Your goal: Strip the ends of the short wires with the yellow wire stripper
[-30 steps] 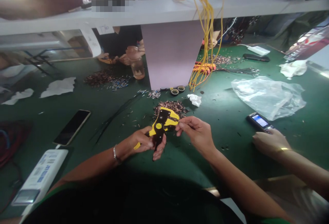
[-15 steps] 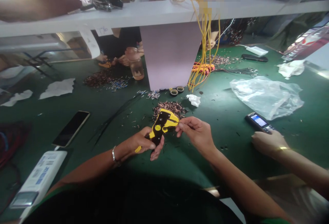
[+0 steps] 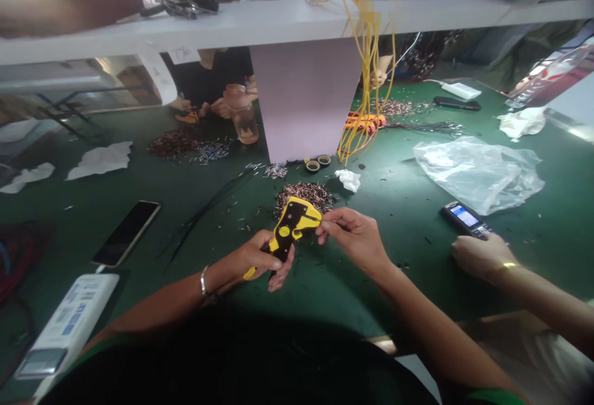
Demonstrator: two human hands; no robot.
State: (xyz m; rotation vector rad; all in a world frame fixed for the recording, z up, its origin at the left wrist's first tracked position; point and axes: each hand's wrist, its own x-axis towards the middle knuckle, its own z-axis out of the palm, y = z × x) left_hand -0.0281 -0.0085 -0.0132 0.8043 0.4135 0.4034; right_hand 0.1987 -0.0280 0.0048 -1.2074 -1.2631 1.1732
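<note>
Wire stripper [image 3: 285, 230], gripped in the left hand [image 3: 258, 253], has closed its jaws since earlier, beside the right hand [image 3: 357, 238], fingertips pinched together.

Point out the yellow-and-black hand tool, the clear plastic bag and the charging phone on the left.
Yellow-and-black hand tool [image 3: 284, 231]: head view, round yellow disc.
Clear plastic bag [image 3: 480, 173]: head view, crumpled middle.
Charging phone [image 3: 127, 233]: head view, dark screen.

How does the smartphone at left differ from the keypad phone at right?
The smartphone has a dark screen; the keypad phone has a lit one. The smartphone's front is nearly all screen, while the keypad phone shows keys. A co-worker's hand touches the keypad phone; none touches the smartphone. Both lie on the green table.
</note>
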